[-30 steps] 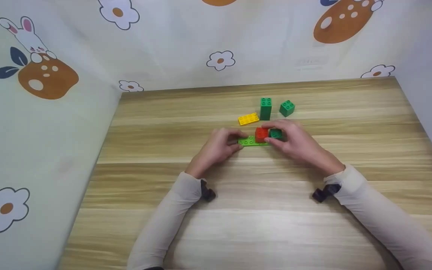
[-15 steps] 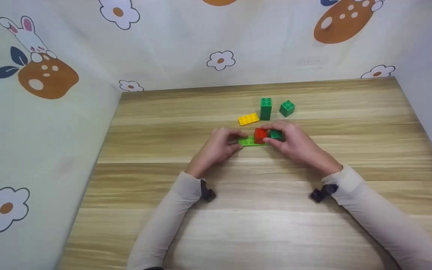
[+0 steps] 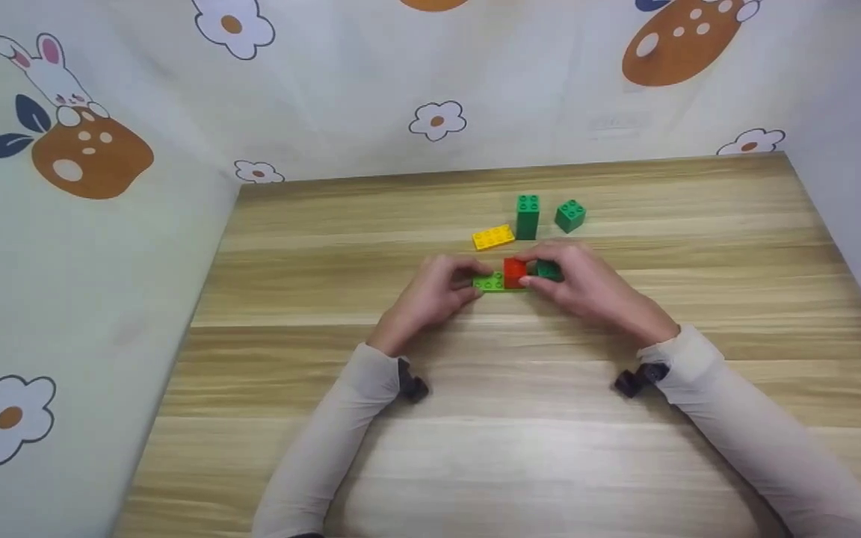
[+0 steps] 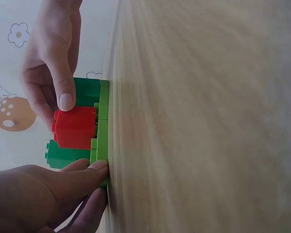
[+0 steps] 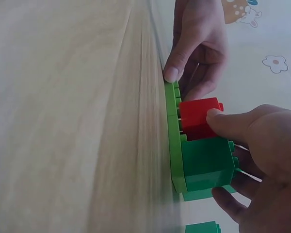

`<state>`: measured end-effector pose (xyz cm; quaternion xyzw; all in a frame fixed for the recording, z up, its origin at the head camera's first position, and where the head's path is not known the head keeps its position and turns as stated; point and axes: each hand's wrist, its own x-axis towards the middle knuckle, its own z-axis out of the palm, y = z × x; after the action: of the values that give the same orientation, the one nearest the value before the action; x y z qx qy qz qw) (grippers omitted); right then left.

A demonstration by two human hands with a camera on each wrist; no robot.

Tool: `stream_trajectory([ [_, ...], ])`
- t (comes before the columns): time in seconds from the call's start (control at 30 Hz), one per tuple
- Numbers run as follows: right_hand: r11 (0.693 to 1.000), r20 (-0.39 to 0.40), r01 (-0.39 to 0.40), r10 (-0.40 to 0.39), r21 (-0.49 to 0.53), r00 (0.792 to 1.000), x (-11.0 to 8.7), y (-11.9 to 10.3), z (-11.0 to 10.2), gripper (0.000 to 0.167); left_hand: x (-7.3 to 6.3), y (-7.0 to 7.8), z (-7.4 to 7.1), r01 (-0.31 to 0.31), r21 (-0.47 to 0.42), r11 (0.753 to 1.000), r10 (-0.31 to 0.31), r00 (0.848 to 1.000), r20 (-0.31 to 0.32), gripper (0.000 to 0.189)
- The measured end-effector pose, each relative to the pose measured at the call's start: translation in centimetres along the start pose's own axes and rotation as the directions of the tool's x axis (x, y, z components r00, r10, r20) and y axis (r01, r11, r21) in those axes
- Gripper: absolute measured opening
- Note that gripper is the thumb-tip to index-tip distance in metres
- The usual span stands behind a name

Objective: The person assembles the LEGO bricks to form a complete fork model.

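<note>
Near the middle of the table in the head view lies a light green studded plate point(image 3: 488, 284). Its left end is pinched between the thumb and fingers of my left hand point(image 3: 439, 290). My right hand point(image 3: 587, 280) grips a red brick point(image 3: 514, 273) by thumb and fingertips over the plate's middle. In the left wrist view the red brick point(image 4: 76, 127) sits slightly tilted at the plate's studs; whether it is fully seated I cannot tell. A dark green brick point(image 5: 208, 162) stands on the plate's right end, under my right palm and partly hidden in the head view.
Behind the plate lie a flat yellow plate point(image 3: 493, 237), a tall green block point(image 3: 527, 218) and a small green brick point(image 3: 570, 216). The wooden table point(image 3: 520, 448) meets a patterned wall point(image 3: 341, 97) at the back and walls at both sides.
My right hand has shifted a little to the left with the red brick, widening the gap to the dark green brick. The left hand keeps its grip on the plate.
</note>
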<state>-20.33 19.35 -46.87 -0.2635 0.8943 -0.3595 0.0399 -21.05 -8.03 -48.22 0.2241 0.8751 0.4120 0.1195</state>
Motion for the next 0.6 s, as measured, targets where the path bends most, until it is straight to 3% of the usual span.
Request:
stream_trajectory([
  [0.2, 0.994, -0.029, 0.061, -0.063, -0.091, 0.998, -0.02, -0.10, -0.03, 0.035, 0.04, -0.02, 0.11, 0.019, -0.013, 1.000, -0.019, 1.000, 0.006, 0.036],
  [0.37, 0.970, -0.041, 0.123, -0.135, -0.208, 0.990, 0.12, -0.53, 0.36, 0.035, -0.15, 0.03, -0.10, 0.026, -0.016, 1.000, -0.026, 1.000, 0.004, 0.036],
  [0.6, 0.983, 0.009, 0.100, -0.100, -0.154, 0.995, 0.42, 0.03, -0.29, 0.035, 0.13, 0.14, 0.04, 0.037, -0.008, 0.999, -0.037, 0.999, 0.011, 0.036],
])
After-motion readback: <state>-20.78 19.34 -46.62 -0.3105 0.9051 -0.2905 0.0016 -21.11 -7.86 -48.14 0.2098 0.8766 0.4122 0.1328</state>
